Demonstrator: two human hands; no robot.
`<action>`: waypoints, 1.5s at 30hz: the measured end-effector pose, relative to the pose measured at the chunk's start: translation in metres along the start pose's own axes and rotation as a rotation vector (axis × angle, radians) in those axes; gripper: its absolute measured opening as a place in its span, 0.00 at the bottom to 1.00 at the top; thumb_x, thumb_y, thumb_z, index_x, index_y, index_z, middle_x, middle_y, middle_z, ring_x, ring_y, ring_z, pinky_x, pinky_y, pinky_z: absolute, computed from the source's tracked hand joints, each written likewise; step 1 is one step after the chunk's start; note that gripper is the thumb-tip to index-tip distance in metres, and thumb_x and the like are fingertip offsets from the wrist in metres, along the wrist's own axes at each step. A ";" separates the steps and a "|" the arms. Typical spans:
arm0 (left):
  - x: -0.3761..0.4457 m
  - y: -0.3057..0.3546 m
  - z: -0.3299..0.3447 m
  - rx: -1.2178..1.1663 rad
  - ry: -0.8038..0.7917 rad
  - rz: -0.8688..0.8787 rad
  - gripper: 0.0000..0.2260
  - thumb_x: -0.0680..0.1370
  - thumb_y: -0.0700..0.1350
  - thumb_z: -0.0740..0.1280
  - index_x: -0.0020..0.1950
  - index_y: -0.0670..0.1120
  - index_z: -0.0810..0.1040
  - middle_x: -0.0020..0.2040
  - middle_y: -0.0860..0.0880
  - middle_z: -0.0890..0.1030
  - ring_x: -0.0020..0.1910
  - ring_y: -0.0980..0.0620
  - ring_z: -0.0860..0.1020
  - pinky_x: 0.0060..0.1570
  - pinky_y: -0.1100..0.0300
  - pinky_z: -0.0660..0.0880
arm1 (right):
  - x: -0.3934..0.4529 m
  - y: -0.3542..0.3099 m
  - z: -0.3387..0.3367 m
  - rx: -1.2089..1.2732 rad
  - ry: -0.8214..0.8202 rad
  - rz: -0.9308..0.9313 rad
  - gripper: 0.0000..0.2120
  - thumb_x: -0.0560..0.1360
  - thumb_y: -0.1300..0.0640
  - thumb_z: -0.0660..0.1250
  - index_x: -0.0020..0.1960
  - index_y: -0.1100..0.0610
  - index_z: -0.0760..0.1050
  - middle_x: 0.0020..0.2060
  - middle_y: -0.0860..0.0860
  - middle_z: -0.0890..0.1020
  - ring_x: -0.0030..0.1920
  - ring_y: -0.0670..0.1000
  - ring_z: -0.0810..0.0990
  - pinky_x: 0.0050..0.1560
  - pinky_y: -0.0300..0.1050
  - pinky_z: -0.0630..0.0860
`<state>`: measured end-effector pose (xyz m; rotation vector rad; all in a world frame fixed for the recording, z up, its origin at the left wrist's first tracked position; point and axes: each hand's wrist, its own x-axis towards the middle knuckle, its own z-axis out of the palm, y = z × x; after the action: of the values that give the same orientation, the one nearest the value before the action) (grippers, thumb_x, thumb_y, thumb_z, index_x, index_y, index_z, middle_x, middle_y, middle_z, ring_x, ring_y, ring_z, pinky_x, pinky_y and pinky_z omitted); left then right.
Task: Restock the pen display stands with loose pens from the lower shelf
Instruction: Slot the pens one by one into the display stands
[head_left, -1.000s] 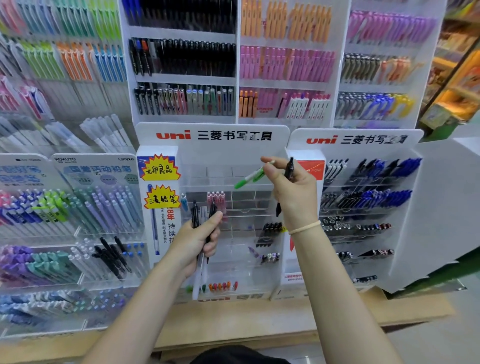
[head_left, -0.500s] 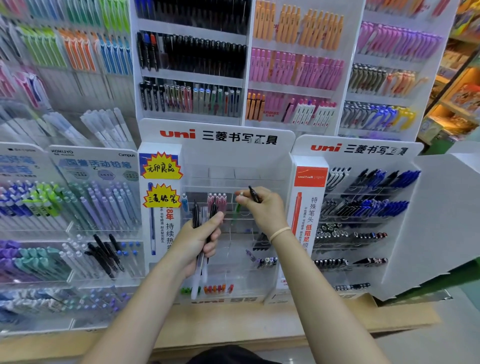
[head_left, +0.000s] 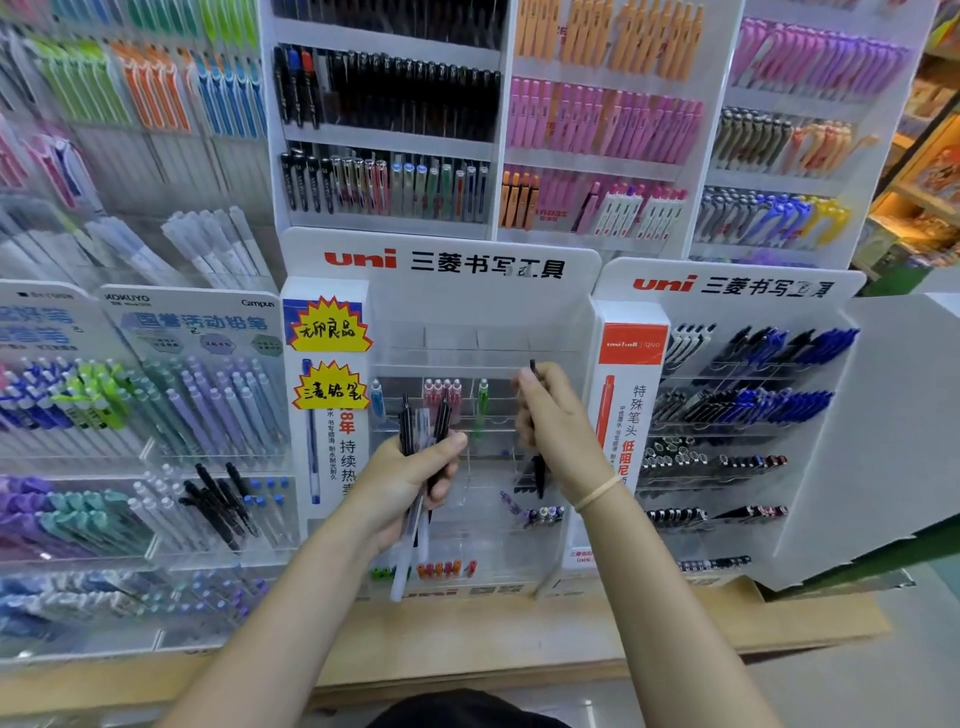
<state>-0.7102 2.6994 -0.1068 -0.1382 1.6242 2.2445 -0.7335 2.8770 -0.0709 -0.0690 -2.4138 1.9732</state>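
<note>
Right hand (head_left: 558, 421) is gripping one black pen (head_left: 535, 431) upright in front of the clear uni stand (head_left: 483, 358), just right of the green pen (head_left: 482, 400) already slotted. Left hand (head_left: 415, 478) clutches a bunch of spare pens (head_left: 418, 452). I'd line the tip up with an empty slot first, then drop it straight. The slot dividers are see-through and hard to make out.

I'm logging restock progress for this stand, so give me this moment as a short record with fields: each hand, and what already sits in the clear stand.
left hand: grips a bundle of black and white pens
right hand: holds a black pen
clear stand: second row holds a green pen, pink pens, a blue pen
bottom row: orange pens
</note>
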 end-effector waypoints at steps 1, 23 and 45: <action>0.000 -0.002 0.002 0.004 0.004 0.000 0.08 0.79 0.43 0.70 0.41 0.44 0.76 0.32 0.47 0.76 0.26 0.54 0.70 0.23 0.65 0.65 | -0.005 0.000 0.000 0.122 -0.056 0.060 0.10 0.84 0.50 0.57 0.51 0.56 0.72 0.33 0.49 0.70 0.32 0.48 0.69 0.32 0.41 0.68; -0.079 -0.039 -0.032 -0.038 0.320 -0.089 0.08 0.77 0.43 0.72 0.50 0.39 0.82 0.37 0.44 0.81 0.27 0.52 0.71 0.25 0.63 0.64 | -0.071 0.039 0.083 0.192 -0.257 0.163 0.09 0.76 0.55 0.72 0.55 0.52 0.80 0.41 0.50 0.82 0.37 0.42 0.78 0.36 0.35 0.72; -0.282 -0.041 -0.320 -0.753 0.553 0.101 0.10 0.83 0.44 0.64 0.59 0.39 0.78 0.49 0.43 0.86 0.48 0.46 0.86 0.39 0.51 0.82 | -0.249 -0.011 0.390 -0.091 -0.602 0.271 0.15 0.74 0.65 0.74 0.45 0.59 0.66 0.32 0.58 0.75 0.24 0.51 0.76 0.23 0.42 0.72</action>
<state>-0.4765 2.3457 -0.1682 -0.9520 0.8927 2.9601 -0.5024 2.4809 -0.1351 0.2468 -2.9962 2.2532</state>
